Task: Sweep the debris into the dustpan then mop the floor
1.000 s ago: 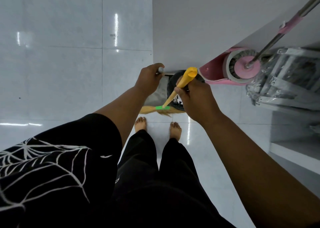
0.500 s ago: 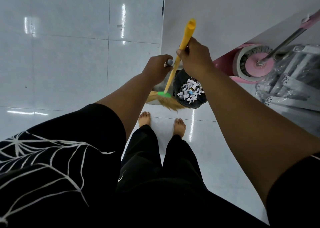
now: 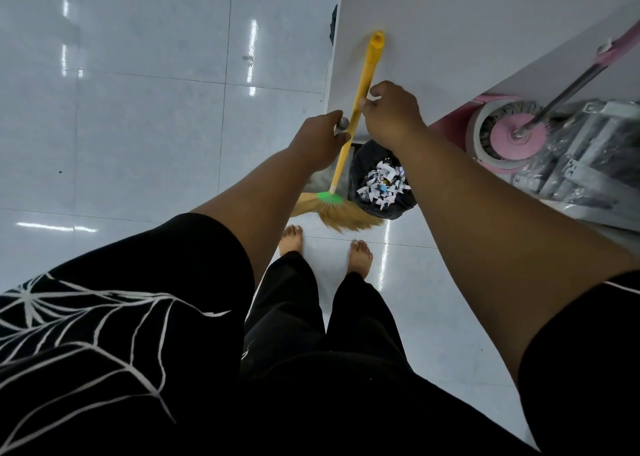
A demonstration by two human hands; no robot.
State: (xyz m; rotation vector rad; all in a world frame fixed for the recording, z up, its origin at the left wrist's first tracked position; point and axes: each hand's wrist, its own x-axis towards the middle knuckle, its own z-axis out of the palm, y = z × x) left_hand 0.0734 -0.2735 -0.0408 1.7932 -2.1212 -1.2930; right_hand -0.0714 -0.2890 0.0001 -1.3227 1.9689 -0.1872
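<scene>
**Listener:** What are your hands holding?

**Me:** My right hand [image 3: 391, 116] is curled round the yellow stick of the broom [image 3: 362, 81], roughly midway up, and the stick's top end shows against the white wall [image 3: 485, 23]. My left hand [image 3: 320, 140] is just beside it. It grips the grey knob [image 3: 342, 123] on top of the handle of the dustpan [image 3: 318, 179]. The hands are close together, with the broom stick running between them.

**Listener:** Where is the broom head?

**Me:** It is low over the pale tiled floor [image 3: 138, 126], just ahead of my bare feet [image 3: 292, 239]. A green collar [image 3: 329, 197] joins the stick to straw-coloured bristles [image 3: 341, 216], which fan out toward my toes.

**Listener:** And the dustpan and the debris?

**Me:** Only a grey piece of the dustpan shows, behind my left forearm and just left of the stick. The debris [image 3: 381, 182] is white paper shreds lying in an open black bag [image 3: 401, 206] at the foot of the wall, right beside the bristles.

**Listener:** The mop?

**Me:** The mop [image 3: 514, 139] is off to the right. Its round pink head sits in a pink bucket [image 3: 450, 126] and its shaft slants up and away. Next to it is something metal wrapped in clear plastic [image 3: 588, 154]
</scene>
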